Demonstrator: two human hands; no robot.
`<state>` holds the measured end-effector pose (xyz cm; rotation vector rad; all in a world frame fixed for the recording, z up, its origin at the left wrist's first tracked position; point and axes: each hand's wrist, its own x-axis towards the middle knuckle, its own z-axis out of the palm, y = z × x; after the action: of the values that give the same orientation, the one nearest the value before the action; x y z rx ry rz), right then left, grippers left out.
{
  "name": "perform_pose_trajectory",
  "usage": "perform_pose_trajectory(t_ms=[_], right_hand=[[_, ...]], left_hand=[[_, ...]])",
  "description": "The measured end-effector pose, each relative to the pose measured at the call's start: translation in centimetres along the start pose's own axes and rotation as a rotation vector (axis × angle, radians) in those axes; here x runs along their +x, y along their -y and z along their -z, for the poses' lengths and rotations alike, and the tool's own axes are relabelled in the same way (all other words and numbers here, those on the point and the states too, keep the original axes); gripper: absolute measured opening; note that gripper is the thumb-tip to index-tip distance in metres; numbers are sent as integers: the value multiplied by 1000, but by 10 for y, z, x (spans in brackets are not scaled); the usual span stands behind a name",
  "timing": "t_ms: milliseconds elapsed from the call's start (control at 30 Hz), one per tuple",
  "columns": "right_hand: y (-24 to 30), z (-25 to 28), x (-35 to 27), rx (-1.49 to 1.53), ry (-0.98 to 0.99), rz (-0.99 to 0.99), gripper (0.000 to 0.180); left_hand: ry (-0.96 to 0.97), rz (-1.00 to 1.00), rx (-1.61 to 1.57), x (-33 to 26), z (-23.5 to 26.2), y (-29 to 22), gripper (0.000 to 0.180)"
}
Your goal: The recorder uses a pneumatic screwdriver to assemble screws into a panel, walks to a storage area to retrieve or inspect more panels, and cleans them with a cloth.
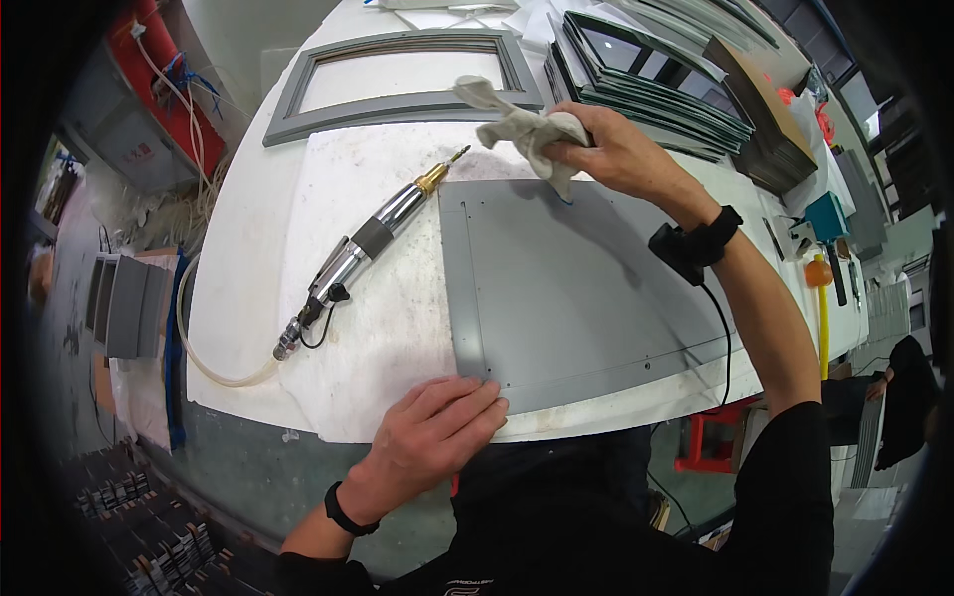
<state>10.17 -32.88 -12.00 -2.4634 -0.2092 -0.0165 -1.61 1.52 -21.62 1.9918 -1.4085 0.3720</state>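
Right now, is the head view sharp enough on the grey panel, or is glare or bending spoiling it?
Head view: grey panel is sharp and evenly lit, a faint sheen along its left strip; fisheye bends the table edge and blackens the corners; right hand with cloth unblurred.

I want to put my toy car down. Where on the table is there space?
Bare white table lies left of the air tool, and a small patch sits between the tool and the grey frame. The grey panel is taken: the left hand presses its corner, the right hand holds a cloth. The far right is crowded with stacked frames.
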Motion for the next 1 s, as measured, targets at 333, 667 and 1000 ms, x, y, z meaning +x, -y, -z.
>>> perform_pose_trajectory(t_ms=[333, 667, 1000], right_hand=[[17, -66, 23, -238, 62, 282, 24], [65, -68, 79, 286, -72, 375, 22], [57, -83, 115, -339, -148, 548, 57]], left_hand=[[3, -9, 8, 0, 0, 2, 25], [0, 9, -37, -3, 2, 0, 22], [-105, -48, -93, -11, -3, 3, 24]])
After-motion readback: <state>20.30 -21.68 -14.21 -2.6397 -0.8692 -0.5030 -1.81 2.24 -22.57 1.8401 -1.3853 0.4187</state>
